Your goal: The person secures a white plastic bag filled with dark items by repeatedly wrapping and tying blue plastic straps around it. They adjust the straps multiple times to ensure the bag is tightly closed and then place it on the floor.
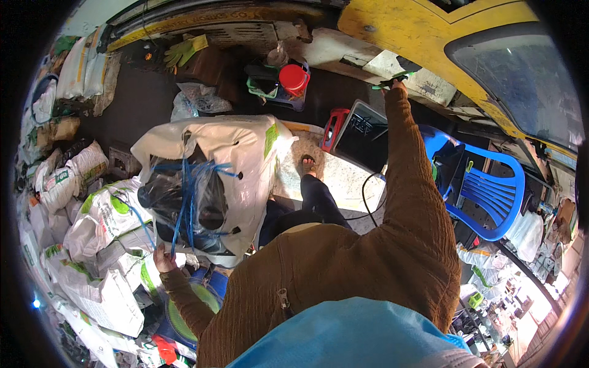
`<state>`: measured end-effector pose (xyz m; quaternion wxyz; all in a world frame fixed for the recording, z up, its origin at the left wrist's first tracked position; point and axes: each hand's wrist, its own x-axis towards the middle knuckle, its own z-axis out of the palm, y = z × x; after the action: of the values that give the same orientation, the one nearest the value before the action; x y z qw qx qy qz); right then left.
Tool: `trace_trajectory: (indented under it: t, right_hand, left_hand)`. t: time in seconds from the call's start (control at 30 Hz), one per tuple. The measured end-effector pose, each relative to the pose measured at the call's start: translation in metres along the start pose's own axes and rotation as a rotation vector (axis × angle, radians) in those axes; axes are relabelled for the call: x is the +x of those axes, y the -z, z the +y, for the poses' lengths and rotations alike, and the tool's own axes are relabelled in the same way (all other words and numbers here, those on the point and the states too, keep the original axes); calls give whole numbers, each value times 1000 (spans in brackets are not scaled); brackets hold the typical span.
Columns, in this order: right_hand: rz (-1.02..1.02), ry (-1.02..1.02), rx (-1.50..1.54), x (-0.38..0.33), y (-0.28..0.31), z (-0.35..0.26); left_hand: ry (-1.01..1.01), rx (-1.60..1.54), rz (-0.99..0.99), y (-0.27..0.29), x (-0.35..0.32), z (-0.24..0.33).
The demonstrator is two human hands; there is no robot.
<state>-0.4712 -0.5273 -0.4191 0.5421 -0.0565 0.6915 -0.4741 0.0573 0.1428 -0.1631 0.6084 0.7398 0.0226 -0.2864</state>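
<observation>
Hands well apart, both gripping.
Left hand [164, 260] pinches blue cord [183, 208] by white sack [248, 184]; right hand [397, 88] grips green-and-black object [392, 81], type unclear.

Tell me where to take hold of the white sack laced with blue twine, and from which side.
Best, I judge, is the bunched blue twine across the dark middle of the white sack, fingers coming down from above. The strands cross its upward face in plain view, while the body looks too broad and bulky for one hand.
</observation>
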Motion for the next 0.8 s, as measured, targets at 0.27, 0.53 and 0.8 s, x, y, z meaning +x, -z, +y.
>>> trace_trajectory:
  t: [0.27,0.53,0.8]
  right_hand:
    - [-20,162,10,31,-25,5]
    - [-16,-18,79,-79,8,37]
    - [-915,989,261,-499,-64,8]
  left_hand:
    - [23,144,97,0,-3,4]
    - [-4,513,94,5,8,8]
    - [-554,566,142,-13,-38,49]
